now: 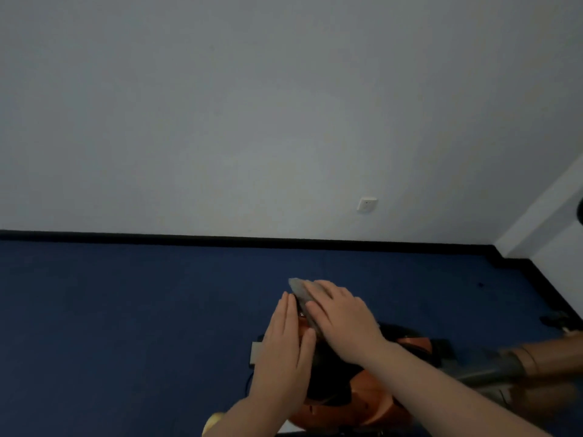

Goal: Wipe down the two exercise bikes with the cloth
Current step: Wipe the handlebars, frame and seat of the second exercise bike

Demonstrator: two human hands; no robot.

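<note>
Seen from above, the right hand (342,320) presses a grey cloth (302,299) flat-fingered onto the top of an orange-and-black exercise bike (369,402) — mid-wipe, it seems. The left hand (285,348), fingers straight, steadies alongside. Next, probably — sweep onward across the frame.

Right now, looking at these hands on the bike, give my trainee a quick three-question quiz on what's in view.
1. True or false: the right hand lies flat on the grey cloth.
2. The floor is: A red, B blue, C white?
3. What small fitting is on the wall?

Key: 1 true. 2 B. 3 a white socket plate. The left hand rests open against the orange bike, fingers straight.
</note>
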